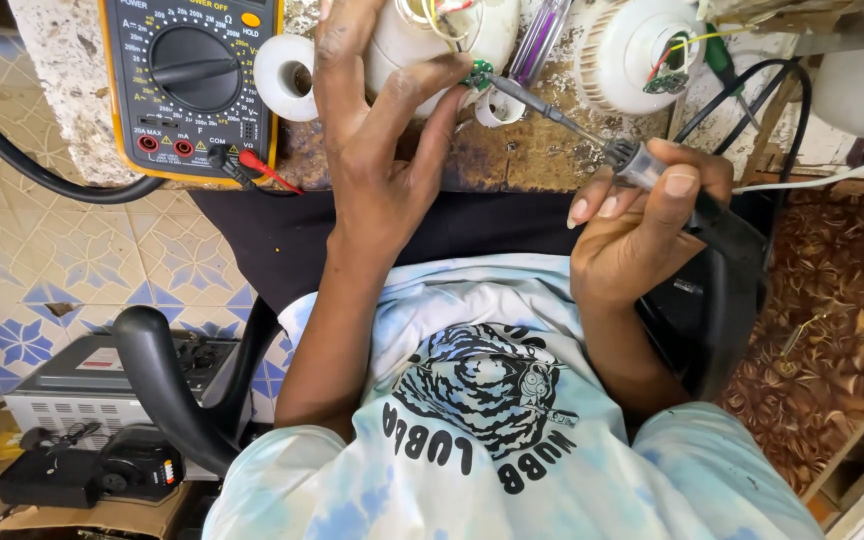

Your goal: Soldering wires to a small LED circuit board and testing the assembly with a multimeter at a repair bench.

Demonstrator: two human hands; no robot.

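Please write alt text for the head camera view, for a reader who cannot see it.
A person's left hand holds a white bulb housing on a worn workbench, while the right hand points a soldering iron at its small green circuit board. A yellow multimeter lies to one side.

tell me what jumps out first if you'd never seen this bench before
Centre top, the left hand grips a white lamp housing with loose wires, while the right hand holds a soldering iron whose tip meets a small green circuit board at the housing's edge. At upper left a yellow-cased multimeter lies on the worn bench, and a second opened white lamp sits at upper right.
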